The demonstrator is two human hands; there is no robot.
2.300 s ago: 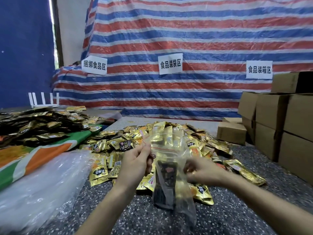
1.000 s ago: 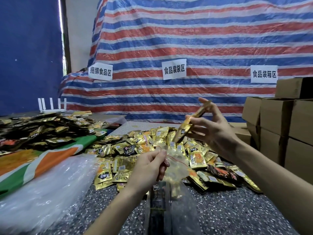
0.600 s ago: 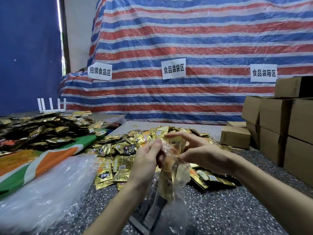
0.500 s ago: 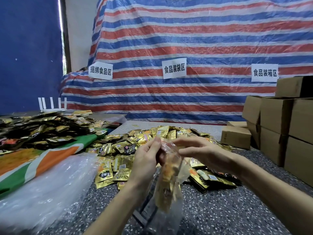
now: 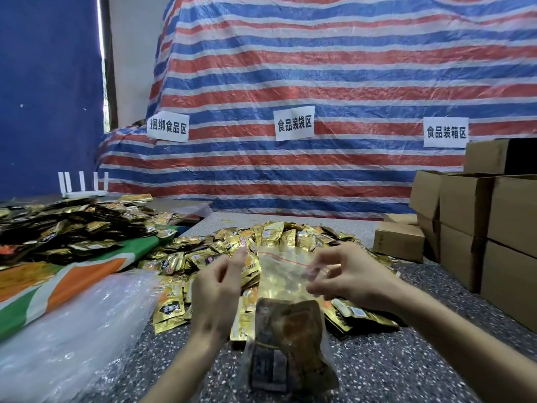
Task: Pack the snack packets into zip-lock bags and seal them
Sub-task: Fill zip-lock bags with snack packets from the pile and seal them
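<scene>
A clear zip-lock bag with a red zip line stands upright over the speckled table. Gold and dark snack packets sit in its lower half. My left hand has thumb and forefinger curled at the bag's upper left corner. My right hand pinches the upper right corner of the bag's mouth. Behind the bag lies a wide heap of loose gold snack packets.
A stack of clear plastic bags lies at the left front, beside an orange-and-green sheet bearing a second heap of dark and gold packets. Cardboard boxes stand at the right, a small box nearer the heap.
My right hand picked a gold packet from the heap and dropped it into the bag. Both hands have since moved apart to the corners of the bag's mouth, stretching it flat.
</scene>
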